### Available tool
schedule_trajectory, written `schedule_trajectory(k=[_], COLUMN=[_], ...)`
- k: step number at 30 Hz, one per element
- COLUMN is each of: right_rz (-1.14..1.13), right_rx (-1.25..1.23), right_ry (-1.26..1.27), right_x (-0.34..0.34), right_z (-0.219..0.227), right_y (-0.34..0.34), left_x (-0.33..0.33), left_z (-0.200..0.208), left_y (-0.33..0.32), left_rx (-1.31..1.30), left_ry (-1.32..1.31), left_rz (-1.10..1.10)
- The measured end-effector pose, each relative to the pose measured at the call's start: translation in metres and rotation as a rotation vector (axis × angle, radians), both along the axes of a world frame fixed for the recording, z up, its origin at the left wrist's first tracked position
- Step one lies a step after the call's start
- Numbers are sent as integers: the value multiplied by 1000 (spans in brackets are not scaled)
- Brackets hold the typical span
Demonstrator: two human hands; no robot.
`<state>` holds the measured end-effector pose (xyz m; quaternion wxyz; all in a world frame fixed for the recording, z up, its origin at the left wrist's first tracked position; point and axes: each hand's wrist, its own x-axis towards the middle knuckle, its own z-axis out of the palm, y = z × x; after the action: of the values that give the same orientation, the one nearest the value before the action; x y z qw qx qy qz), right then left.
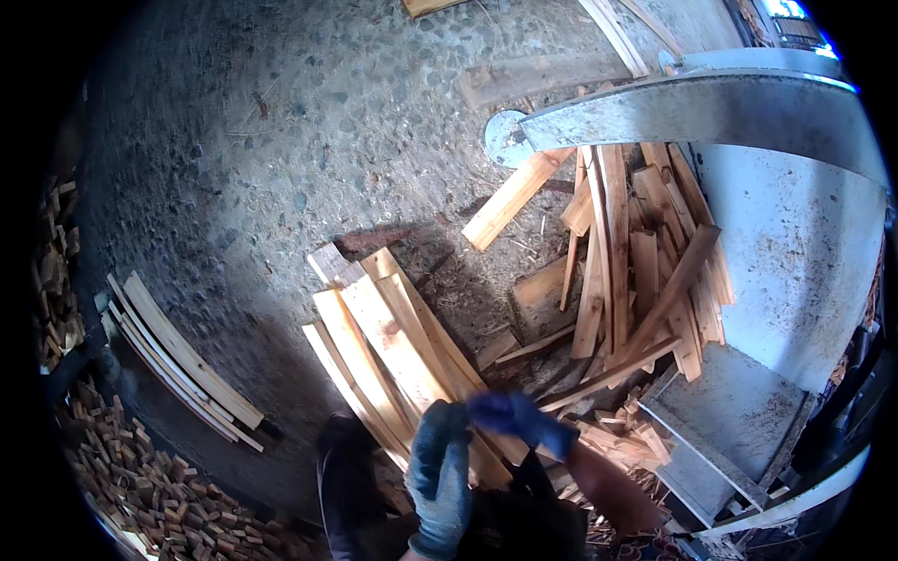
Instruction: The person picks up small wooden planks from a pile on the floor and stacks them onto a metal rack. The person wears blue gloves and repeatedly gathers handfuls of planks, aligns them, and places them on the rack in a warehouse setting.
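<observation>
My left hand [440, 481], in a blue-grey work glove, is raised in front of my body with its fingers bent and drawn together. Whatever its fingertips hold, if anything, cannot be made out. My right hand [524, 421], in a darker blue glove, reaches in from the right until its fingers meet the left fingertips. Motion smears those right fingers. Just beyond and beneath both hands lies a stack of long, pale wooden boards [393, 327], slanting away to the upper left. Its near end is partly covered by my hands.
Split wood pieces [608, 252] lie jumbled on the right beside a grey metal machine [748, 439] with a curved arm [692, 107]. Slats [187, 355] lie at left, above a heap of small wood blocks [178, 486]. The floor [281, 150] is rough, pebbled concrete.
</observation>
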<state>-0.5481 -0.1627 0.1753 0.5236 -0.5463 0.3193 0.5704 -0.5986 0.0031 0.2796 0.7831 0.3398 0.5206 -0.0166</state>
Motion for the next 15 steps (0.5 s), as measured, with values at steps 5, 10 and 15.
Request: schedule_trajectory(k=[5, 10, 15], right_rz=[-77, -626, -375], right_rx=[-254, -167, 3], right_ry=[-759, -764, -228], right_x=[155, 210, 142], right_z=[-115, -180, -71], right_y=[62, 61, 46], left_x=[-6, -1, 5], left_z=[0, 3, 0], left_y=[-6, 6, 5], left_rx=[48, -67, 19], left_ry=[73, -66, 66], left_rz=[10, -94, -42])
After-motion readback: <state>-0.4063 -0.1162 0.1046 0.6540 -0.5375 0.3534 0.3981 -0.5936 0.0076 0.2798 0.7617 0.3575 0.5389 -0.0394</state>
